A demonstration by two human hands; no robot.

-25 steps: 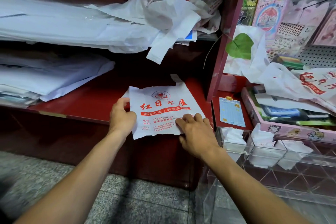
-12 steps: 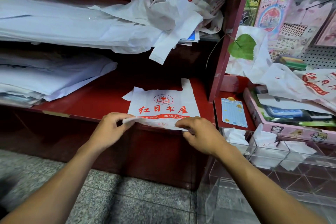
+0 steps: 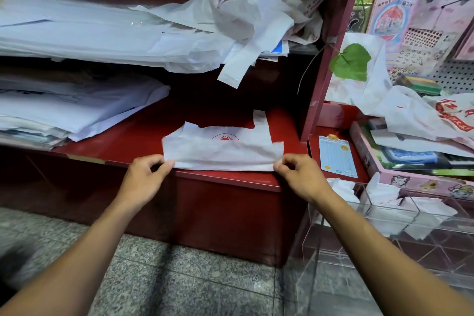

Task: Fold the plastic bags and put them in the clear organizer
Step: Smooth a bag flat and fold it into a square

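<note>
Item, nearest: my left hand (image 3: 143, 177) and right hand (image 3: 298, 176), fingers pinching the two near corners of one bag (image 3: 223, 152) at the shelf (image 3: 133, 146) edge. Bag: lies on the shelf, near half turned over the print, only the top of the red logo showing; I judge its first fold under way, more folds left. Right: organizer (image 3: 384, 223), some compartments holding folded white bags, others appear unfilled. Beyond: loose bags (image 3: 246, 15) heaped on the upper shelf and more on the right, unfolded. Most of the task remains.
</note>
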